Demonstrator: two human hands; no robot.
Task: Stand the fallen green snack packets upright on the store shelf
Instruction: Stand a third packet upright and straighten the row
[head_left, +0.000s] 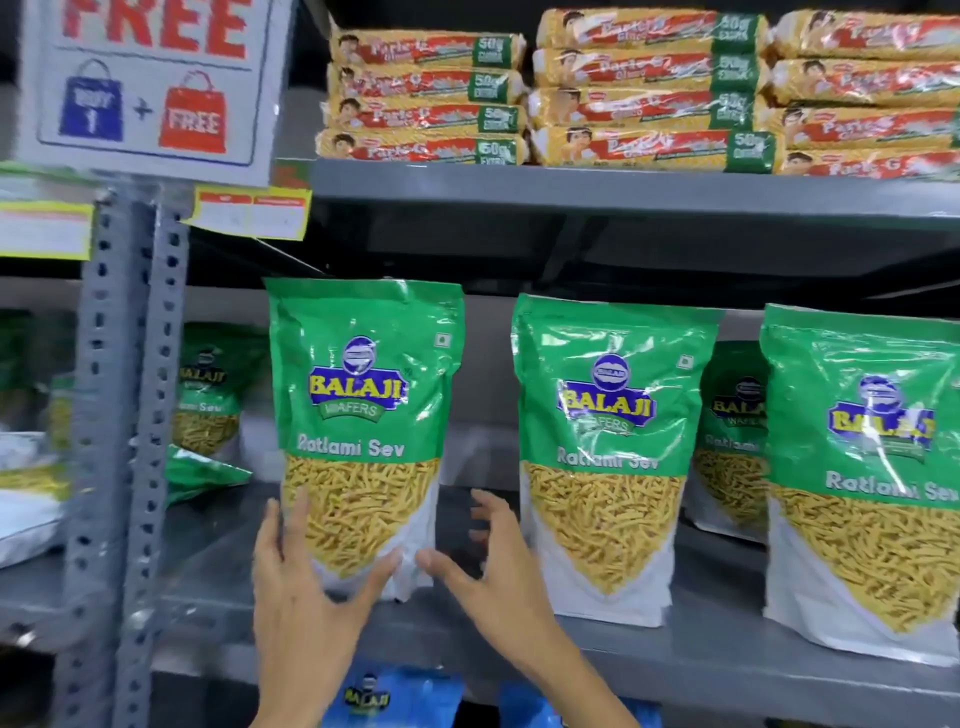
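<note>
**Hands at left packet: steadying step**

Left hand (291, 577) cups the lower left edge of the upright packet (363, 415), fingers spread, thumb across its base. Right hand (488, 566) is open, just beside the packet's lower right corner; contact cannot be confirmed. The packet stands at the shelf (701, 649) front. Judgement: settling in progress; next, release gently, then attend the fallen packet (202, 475) behind left.
</note>
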